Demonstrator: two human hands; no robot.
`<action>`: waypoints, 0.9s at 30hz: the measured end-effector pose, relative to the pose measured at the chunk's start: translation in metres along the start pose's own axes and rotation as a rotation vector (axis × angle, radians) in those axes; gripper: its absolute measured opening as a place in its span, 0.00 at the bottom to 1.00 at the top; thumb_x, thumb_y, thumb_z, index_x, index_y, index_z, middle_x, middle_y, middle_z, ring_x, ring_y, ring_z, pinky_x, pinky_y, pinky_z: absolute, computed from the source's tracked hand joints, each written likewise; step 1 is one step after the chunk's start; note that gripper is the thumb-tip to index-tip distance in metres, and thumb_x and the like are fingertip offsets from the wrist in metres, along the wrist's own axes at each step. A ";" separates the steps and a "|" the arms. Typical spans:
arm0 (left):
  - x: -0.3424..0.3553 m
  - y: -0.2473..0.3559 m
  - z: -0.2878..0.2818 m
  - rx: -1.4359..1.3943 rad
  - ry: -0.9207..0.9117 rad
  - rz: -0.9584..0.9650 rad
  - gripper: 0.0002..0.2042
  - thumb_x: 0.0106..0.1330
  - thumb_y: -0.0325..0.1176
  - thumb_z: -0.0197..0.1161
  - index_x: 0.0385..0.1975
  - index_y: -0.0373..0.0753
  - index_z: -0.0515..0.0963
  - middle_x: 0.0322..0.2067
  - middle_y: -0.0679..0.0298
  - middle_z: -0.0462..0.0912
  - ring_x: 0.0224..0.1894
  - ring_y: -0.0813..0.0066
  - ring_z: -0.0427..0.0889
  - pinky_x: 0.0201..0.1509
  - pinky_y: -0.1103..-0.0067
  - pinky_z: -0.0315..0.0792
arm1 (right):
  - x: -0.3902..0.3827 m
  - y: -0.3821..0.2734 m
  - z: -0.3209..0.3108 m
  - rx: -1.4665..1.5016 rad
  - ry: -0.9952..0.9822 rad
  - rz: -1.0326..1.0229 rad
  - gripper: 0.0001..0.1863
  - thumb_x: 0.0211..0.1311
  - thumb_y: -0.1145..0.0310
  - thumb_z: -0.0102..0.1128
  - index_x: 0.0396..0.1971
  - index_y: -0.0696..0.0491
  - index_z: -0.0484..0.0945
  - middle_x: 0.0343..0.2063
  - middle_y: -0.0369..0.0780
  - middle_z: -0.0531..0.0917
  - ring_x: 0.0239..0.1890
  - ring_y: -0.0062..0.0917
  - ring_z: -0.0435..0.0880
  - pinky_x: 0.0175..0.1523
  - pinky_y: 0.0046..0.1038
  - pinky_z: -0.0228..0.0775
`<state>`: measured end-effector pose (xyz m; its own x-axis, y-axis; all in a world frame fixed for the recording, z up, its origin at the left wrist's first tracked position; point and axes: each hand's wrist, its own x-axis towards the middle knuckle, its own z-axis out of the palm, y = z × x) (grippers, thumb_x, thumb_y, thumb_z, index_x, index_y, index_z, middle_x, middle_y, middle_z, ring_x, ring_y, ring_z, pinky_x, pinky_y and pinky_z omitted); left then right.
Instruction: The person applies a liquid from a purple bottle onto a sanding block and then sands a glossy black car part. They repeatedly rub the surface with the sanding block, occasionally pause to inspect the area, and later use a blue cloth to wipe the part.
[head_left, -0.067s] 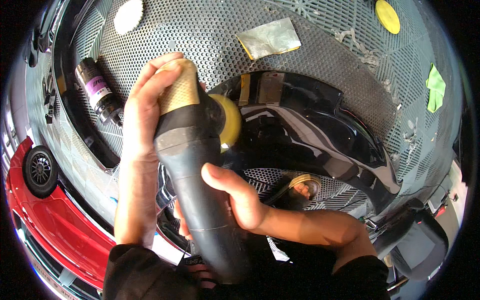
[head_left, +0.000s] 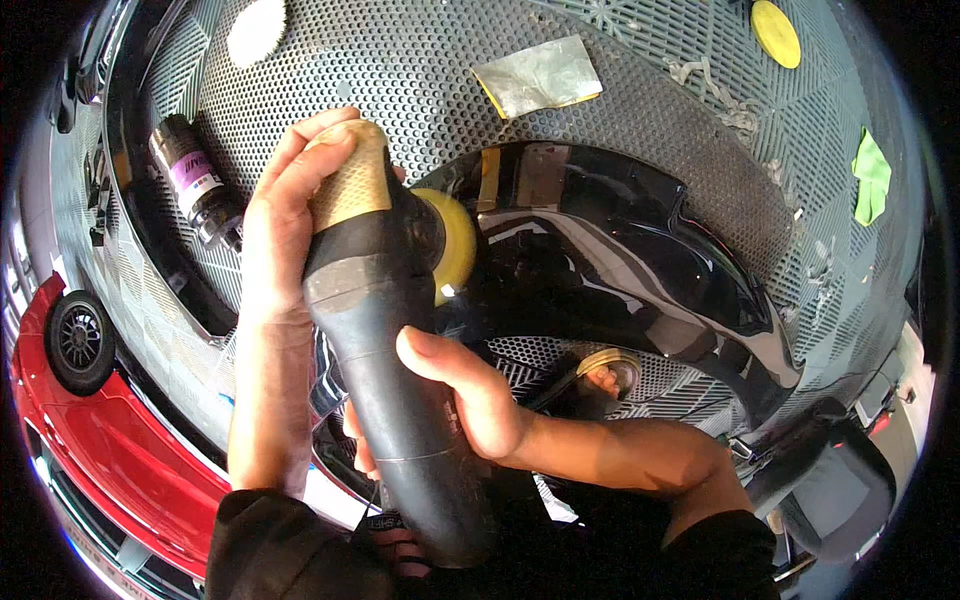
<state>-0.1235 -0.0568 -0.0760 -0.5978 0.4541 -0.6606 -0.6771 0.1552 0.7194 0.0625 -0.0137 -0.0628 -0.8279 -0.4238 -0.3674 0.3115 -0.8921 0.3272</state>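
Observation:
A black polisher [head_left: 385, 350] with a tan textured cap on its head is in both my hands. My left hand [head_left: 278, 230] closes around the head end, fingers over the cap. Lower down, my right hand [head_left: 478, 395] wraps the long body with its thumb on top. The yellow foam pad [head_left: 457, 245] faces right, beside the left end of a glossy black curved car panel [head_left: 610, 265]. Whether the pad touches the panel I cannot tell. The polisher hides part of the panel's edge.
On the perforated mat [head_left: 400, 60] lie a silver-and-yellow sheet [head_left: 540, 78] and a white pad [head_left: 257, 32]. A black bottle [head_left: 195, 180] with a purple label is at left. Farther right are a yellow pad [head_left: 775, 34] and a green cloth [head_left: 872, 178]. A red car [head_left: 130, 440] stands lower left.
The polisher's head and pad have shifted slightly left, and both hands have moved with it. The panel stays where it was.

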 end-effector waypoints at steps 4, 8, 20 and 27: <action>0.001 -0.002 0.001 0.029 0.018 0.015 0.15 0.71 0.31 0.60 0.55 0.34 0.76 0.39 0.53 0.85 0.35 0.66 0.87 0.40 0.75 0.83 | 0.000 -0.002 -0.002 -0.025 -0.013 -0.003 0.37 0.74 0.38 0.46 0.53 0.63 0.74 0.39 0.52 0.85 0.37 0.41 0.89 0.45 0.42 0.84; 0.004 0.000 0.023 0.068 -0.056 -0.025 0.15 0.71 0.33 0.61 0.53 0.35 0.78 0.40 0.55 0.85 0.36 0.71 0.86 0.42 0.78 0.81 | -0.014 -0.005 -0.005 0.016 -0.013 -0.050 0.39 0.71 0.36 0.48 0.52 0.65 0.74 0.39 0.53 0.85 0.37 0.43 0.88 0.45 0.44 0.82; 0.016 -0.002 0.020 0.117 -0.065 0.005 0.17 0.72 0.35 0.59 0.57 0.36 0.75 0.41 0.56 0.83 0.41 0.63 0.88 0.44 0.71 0.85 | -0.008 -0.007 -0.008 -0.015 -0.038 -0.083 0.42 0.68 0.34 0.48 0.58 0.63 0.70 0.42 0.55 0.84 0.38 0.44 0.88 0.46 0.44 0.82; -0.005 0.003 -0.015 0.030 0.057 0.040 0.15 0.71 0.32 0.60 0.55 0.35 0.76 0.40 0.55 0.85 0.37 0.66 0.88 0.42 0.75 0.84 | 0.015 0.002 -0.011 -0.026 -0.056 0.057 0.37 0.72 0.38 0.50 0.51 0.64 0.75 0.40 0.52 0.86 0.37 0.40 0.89 0.46 0.40 0.83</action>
<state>-0.1293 -0.0715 -0.0740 -0.6480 0.4100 -0.6419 -0.6397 0.1644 0.7508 0.0559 -0.0233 -0.0770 -0.8332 -0.4650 -0.2993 0.3700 -0.8711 0.3230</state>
